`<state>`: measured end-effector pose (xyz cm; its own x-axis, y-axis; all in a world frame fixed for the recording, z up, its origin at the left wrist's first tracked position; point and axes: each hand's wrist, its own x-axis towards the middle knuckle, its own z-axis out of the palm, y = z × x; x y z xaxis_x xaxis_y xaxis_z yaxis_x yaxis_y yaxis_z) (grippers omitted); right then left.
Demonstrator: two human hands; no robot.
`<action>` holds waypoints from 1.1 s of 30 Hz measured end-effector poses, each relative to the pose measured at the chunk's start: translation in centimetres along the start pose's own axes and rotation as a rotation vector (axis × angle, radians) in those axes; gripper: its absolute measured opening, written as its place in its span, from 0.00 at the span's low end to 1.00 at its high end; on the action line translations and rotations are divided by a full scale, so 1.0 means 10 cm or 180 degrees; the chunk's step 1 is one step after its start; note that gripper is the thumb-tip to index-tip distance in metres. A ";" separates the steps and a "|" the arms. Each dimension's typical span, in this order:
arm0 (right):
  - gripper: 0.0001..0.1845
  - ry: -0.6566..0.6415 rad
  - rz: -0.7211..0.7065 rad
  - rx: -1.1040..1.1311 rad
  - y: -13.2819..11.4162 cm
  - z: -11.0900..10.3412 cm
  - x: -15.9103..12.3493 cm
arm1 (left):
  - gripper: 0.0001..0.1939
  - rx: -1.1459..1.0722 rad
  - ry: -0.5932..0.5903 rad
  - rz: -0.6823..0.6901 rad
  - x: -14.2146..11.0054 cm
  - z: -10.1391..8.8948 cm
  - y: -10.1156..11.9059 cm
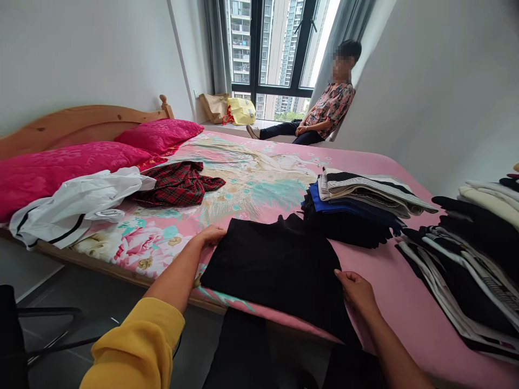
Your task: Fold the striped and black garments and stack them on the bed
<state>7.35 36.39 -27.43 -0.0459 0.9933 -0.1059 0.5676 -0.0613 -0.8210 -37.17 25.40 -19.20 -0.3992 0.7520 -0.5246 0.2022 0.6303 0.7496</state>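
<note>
A black garment (pixel 279 265) lies spread flat on the near edge of the bed (pixel 251 189), part of it hanging over the side. My left hand (pixel 211 235) grips its upper left corner, fingers curled on the cloth. My right hand (pixel 356 289) holds the garment's right edge, fingers closed on the fabric. My left arm wears a yellow sleeve (pixel 138 346).
A folded stack (pixel 357 202) of striped, blue and black clothes sits beyond the garment, more folded piles (pixel 478 259) at right. A white garment (pixel 77 205), a red plaid garment (pixel 178 183) and pink pillows (pixel 68 167) lie left. A person (pixel 324 108) sits on the window ledge.
</note>
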 end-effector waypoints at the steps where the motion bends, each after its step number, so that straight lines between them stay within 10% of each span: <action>1: 0.24 -0.0071 0.0054 0.0179 -0.01 0.00 -0.01 | 0.17 0.0007 0.0020 -0.0005 0.00 0.01 0.00; 8: 0.22 -0.0340 0.0570 0.1260 -0.17 -0.08 -0.09 | 0.16 -0.0017 0.0077 0.0047 0.03 0.02 -0.03; 33: 0.17 -0.0186 0.0467 0.0331 -0.08 -0.06 -0.01 | 0.14 -0.0212 0.0511 0.0248 0.16 0.03 -0.20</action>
<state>7.40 36.42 -26.41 -0.0182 0.9658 -0.2586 0.4837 -0.2179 -0.8477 -37.95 25.40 -21.59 -0.5233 0.7542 -0.3967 0.1807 0.5532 0.8132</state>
